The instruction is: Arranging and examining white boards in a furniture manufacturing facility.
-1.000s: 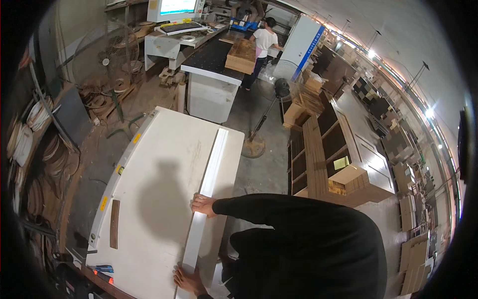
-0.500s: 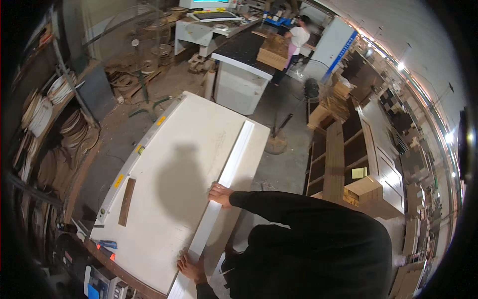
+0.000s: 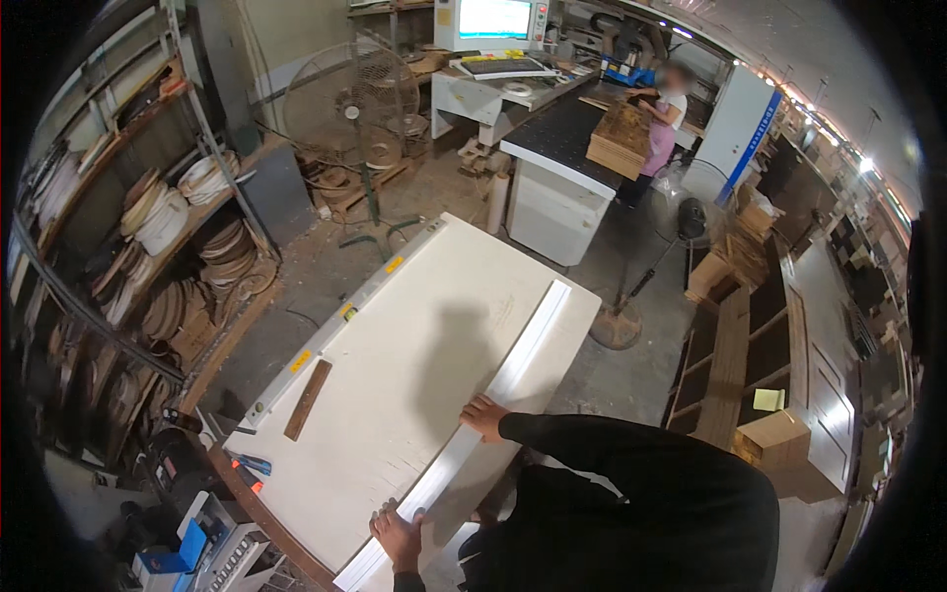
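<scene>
White strip (image 3: 493, 400) lies on the panel (image 3: 395, 375) — left hand (image 3: 397, 533) grips its near end, right hand (image 3: 483, 416) presses flat.

A: Any screens?
B: A lit monitor (image 3: 493, 20), top centre, pale with a blue band.
A: Labels?
B: Yellow stickers (image 3: 347, 314) along the white panel's left edge; yellow note (image 3: 768, 400), right.

You wear a plain black long-sleeved top; its sleeves run down to your wrists, leaving your left hand (image 3: 399, 534) and right hand (image 3: 483, 415) bare, without gloves.
</scene>
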{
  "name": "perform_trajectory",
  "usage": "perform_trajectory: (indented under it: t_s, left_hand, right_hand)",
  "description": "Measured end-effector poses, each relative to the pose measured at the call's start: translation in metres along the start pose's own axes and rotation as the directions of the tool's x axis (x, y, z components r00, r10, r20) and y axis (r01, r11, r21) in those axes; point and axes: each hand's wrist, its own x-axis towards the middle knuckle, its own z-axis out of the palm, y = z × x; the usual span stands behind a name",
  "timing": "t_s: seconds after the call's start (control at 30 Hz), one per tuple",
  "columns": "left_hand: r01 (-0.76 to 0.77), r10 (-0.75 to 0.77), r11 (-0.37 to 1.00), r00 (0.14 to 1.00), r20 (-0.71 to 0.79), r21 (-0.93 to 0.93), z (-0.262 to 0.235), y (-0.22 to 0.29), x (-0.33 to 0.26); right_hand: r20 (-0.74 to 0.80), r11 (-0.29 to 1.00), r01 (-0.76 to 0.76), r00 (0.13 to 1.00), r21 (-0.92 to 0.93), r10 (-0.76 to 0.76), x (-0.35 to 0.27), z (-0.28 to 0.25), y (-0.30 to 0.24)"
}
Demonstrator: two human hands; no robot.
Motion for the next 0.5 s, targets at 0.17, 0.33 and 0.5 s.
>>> perform_trajectory:
  t_s: [0.17,0.33,0.5]
  left_hand:
    - [0.067,-0.118,0.981,0.952,-0.283,-0.182,-0.040,0.068,0.004]
    - [0.196,-0.245,0.958,0.938,-0.246,-0.208,-0.012,0.080,0.009]
    - [0.286,-0.244,0.948,0.935,-0.258,0.140,0.002,0.047,0.011]
  right_hand:
    - [-0.003,0.999,-0.012,1.000,-0.053,0.012,0.001,0.005,0.009]
    - [-0.099,0.998,0.030,0.995,0.048,-0.025,-0.002,-0.003,0.008]
    - [-0.051,0.995,0.093,0.995,0.023,-0.091,-0.007,-0.024,0.009]
